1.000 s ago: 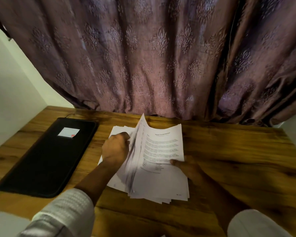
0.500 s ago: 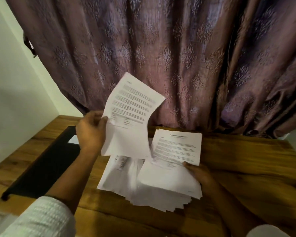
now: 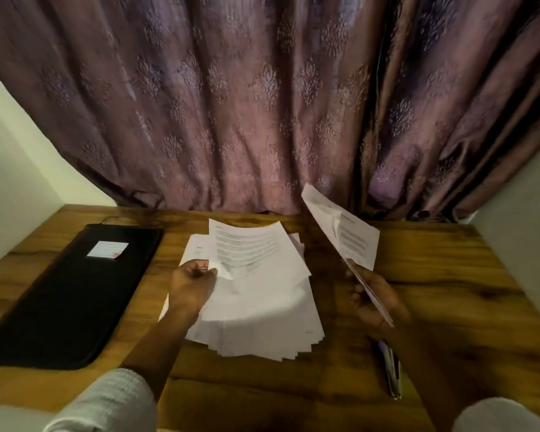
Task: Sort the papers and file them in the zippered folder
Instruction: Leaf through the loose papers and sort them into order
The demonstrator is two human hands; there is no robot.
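A fanned stack of white printed papers (image 3: pixel 262 325) lies in the middle of the wooden table (image 3: pixel 449 291). My left hand (image 3: pixel 194 283) pinches the lower left edge of the top printed sheet (image 3: pixel 256 251), which rests on the stack. My right hand (image 3: pixel 374 297) grips a few sheets (image 3: pixel 346 235) lifted off to the right of the stack, tilted nearly edge-on. The black zippered folder (image 3: pixel 75 294) lies zipped flat at the left, with a white label (image 3: pixel 107 249) near its far end.
A pen (image 3: pixel 392 369) lies on the table beneath my right forearm. A purple patterned curtain (image 3: pixel 262 104) hangs along the table's back edge. White walls stand close on the left and right.
My left hand has lowered its raised sheet onto the stack. My right hand has lifted its sheets off the stack and swung them to the right.
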